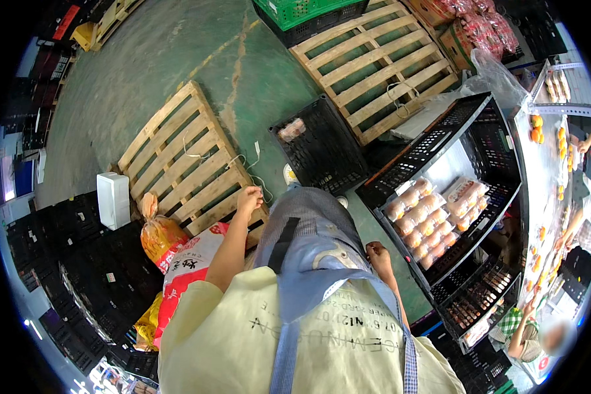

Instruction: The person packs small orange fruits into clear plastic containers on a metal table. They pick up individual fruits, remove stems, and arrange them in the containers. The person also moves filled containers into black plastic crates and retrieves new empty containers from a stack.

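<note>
My left hand (250, 199), its fingers curled with nothing visible in them, is held out above the corner of a wooden pallet (177, 152). My right hand (378, 255) hangs loosely curled at my side, also with nothing visible in it. To its right stands a black plastic crate (492, 133), where clear packs of round orange-brown food (418, 221) lie in rows at the near end. In front of my feet, another black crate (320, 147) on the floor holds a single similar pack (292, 130) in its far left corner.
A second pallet (374, 64) lies ahead, with a green crate (300, 12) by its edge. Sacks (192, 261), a white foam box (113, 199) and stacked black crates (103, 266) stand left. At the right, people work along a table (541, 197) bearing orange items.
</note>
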The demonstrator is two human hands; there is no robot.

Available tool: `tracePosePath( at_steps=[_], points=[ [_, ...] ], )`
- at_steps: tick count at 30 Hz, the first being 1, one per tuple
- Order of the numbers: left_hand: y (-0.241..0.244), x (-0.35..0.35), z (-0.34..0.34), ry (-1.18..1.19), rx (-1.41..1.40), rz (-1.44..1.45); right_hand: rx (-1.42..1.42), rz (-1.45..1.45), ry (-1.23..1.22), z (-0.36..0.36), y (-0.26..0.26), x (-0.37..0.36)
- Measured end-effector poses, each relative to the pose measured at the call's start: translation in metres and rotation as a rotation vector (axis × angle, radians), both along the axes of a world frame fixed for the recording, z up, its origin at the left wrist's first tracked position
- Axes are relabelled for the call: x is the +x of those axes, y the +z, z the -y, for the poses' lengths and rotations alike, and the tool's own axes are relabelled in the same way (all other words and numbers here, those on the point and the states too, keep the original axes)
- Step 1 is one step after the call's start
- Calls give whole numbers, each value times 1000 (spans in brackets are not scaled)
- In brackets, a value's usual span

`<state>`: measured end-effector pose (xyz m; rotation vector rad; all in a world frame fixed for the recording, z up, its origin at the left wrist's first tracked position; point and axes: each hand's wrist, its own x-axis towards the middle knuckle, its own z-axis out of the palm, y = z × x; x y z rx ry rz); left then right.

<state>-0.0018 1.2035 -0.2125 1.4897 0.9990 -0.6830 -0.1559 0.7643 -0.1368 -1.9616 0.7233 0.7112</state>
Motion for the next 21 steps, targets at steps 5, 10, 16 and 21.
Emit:
tracePosePath(
  at_steps=[5, 10, 16, 21],
  points=[
    [-3, -32, 24, 65, 13, 22, 78, -200, -181, 41, -16, -26],
    [-15, -98, 54, -35, 63, -46, 206, -205, -346, 147, -123, -84],
    [-24, -141, 59, -18, 60, -4, 231, -133, -160, 123, -89, -75],
    [-6, -124, 51, -74, 96, -25, 91, -79, -383, 99, -69, -74]
  ],
)
